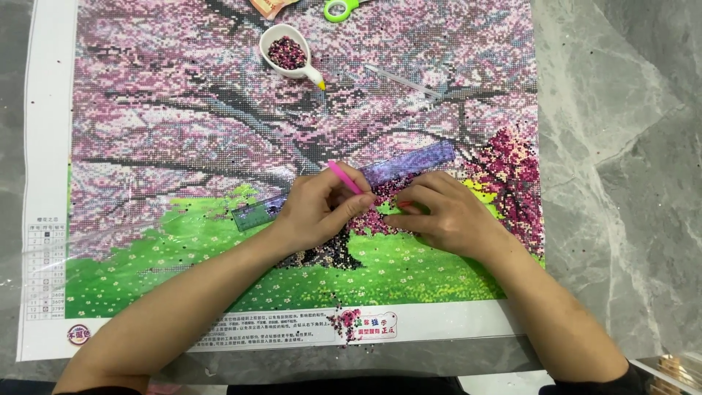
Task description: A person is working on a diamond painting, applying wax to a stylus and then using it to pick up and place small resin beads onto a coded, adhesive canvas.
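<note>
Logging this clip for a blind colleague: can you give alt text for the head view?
Left hand holds a pink pen over a diamond-painting canvas of a blossoming tree, right hand resting beside it on the canvas. A clear ruler lies under the hands; a white tray of beads sits farther up.

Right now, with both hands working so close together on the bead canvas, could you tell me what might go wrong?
The left hand holds a slim pink pen beside the right hand; a slip might nudge beads already placed. The forearms lie across the green lower part of the canvas and may smear loose dark beads scattered near its bottom edge. The small white bead tray could tip if the canvas is pulled.
</note>
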